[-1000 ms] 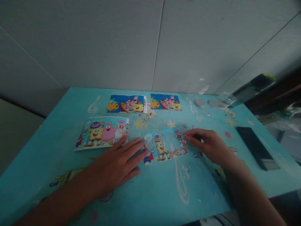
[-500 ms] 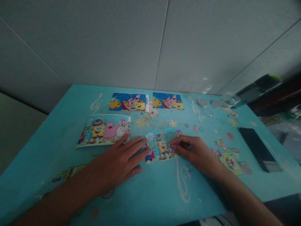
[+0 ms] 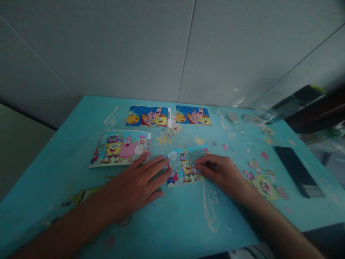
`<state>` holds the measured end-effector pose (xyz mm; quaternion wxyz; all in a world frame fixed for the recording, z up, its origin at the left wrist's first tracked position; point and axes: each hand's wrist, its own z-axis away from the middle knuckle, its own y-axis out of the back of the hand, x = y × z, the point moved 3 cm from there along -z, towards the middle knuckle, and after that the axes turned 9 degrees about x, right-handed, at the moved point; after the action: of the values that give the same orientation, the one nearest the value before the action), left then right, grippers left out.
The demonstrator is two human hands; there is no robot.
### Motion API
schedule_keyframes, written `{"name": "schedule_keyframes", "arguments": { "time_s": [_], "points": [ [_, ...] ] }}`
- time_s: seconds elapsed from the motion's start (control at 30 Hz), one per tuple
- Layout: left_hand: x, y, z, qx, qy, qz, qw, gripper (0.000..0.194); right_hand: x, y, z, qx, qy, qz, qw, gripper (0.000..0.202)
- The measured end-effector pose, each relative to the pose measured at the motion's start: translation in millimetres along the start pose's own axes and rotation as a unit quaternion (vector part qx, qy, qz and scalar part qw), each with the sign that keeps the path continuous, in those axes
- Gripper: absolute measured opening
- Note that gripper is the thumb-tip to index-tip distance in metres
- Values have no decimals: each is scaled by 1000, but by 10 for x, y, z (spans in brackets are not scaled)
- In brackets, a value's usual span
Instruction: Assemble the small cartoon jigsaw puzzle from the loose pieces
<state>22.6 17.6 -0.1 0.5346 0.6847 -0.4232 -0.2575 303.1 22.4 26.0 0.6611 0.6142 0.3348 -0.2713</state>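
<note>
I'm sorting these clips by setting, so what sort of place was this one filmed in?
Probably a room in a home: a cartoon-patterned table cover against a plain panelled wall, with a partly assembled jigsaw puzzle and a phone-like dark object on it.

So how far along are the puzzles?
Blue puzzle looks complete. Teal puzzle looks mostly filled at left; right hand pinches over it, any piece hidden; left hand at its edge. Remaining: its upper-middle gap; loose pieces lie nearby.
</note>
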Motion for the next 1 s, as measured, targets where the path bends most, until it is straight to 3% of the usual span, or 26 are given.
{"name": "schedule_keyframes", "arguments": {
  "time_s": [0.17, 0.63, 0.77, 0.87, 1.0],
  "points": [
    [-2, 9, -1, 1, -1, -2, 1000, 47, 30, 27, -54, 28, 9, -2, 1000, 19],
    [0, 1, 1, 4, -3, -6, 1000, 46, 79, -79, -122, 38, 61, 53, 996, 21],
    [-7, -12, 16, 7, -8, -6, 1000, 46, 14, -67, -115, 32, 45, 42, 998, 21],
    [-20, -33, 35, 11, -13, -14, 1000, 44, -28, 30, -101, 41, 38, 25, 998, 22],
    [-33, -40, 46, 40, -38, -24, 998, 42, 122, 394, -99, 139, 13, 75, 987, 23]
  ]
}}
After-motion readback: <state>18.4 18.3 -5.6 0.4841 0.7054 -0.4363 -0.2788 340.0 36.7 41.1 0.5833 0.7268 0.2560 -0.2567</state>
